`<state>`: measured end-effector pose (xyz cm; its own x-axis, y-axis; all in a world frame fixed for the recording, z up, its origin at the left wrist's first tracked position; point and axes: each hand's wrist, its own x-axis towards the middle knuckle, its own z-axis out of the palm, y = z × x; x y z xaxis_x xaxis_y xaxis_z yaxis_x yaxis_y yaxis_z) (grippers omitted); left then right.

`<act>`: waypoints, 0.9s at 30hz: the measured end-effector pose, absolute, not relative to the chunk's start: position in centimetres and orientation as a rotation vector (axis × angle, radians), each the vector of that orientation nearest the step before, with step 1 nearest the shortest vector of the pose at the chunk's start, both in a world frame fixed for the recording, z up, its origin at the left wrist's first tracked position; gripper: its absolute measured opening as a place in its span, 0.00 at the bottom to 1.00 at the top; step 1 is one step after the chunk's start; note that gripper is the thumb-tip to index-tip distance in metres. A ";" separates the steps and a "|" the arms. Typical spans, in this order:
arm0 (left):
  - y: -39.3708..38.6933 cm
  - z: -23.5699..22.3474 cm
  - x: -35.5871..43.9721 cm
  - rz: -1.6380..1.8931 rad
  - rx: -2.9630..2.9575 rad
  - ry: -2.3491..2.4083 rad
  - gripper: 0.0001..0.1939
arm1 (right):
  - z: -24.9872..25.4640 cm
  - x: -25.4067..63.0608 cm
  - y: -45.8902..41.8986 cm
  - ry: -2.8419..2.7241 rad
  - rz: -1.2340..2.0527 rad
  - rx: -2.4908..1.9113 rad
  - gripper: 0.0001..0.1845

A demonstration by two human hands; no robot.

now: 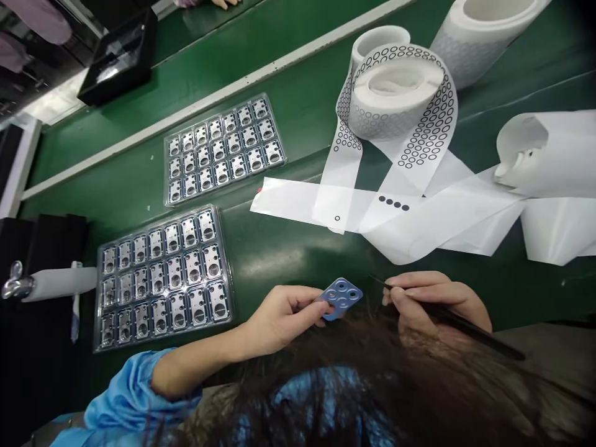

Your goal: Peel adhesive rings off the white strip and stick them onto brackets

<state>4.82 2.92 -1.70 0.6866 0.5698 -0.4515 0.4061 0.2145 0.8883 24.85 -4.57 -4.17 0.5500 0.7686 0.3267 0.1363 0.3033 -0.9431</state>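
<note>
Between the thumb and fingers of my left hand (284,320) is a small blue metal plate (342,297) with several round holes. It is tilted up towards the camera. My right hand (437,304) is closed around black tweezers (470,329), whose thin tips point left towards the plate, a short gap away. Whether the tips pinch anything is too small to tell. Beyond my hands lies a white strip (298,195) with a short row of black dots (393,203). A loose white tape (431,139) printed with black rings hangs over it from a roll (395,93).
Two clear trays of metal plates, a near one (162,279) and a far one (226,149), lie on the green table (279,242). Another large roll (484,37) stands at the back right, above curled white backing (554,155). Hair covers the bottom. A co-worker's hand (226,3) shows at the top.
</note>
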 end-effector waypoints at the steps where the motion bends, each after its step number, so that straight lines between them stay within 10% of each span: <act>1: 2.8 -1.8 5.0 0.132 1.284 0.864 0.20 | -4.2 24.8 -4.5 -0.935 0.510 -1.213 0.12; 27: 1.7 -3.5 5.0 0.218 1.250 0.831 0.18 | -4.8 24.7 -5.0 -0.879 0.580 -1.268 0.07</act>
<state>5.00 1.75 -3.45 0.6963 0.5706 -0.4354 0.2839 0.3382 0.8972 24.67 -4.97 -4.83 0.5600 0.7929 0.2402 0.0917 0.2288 -0.9691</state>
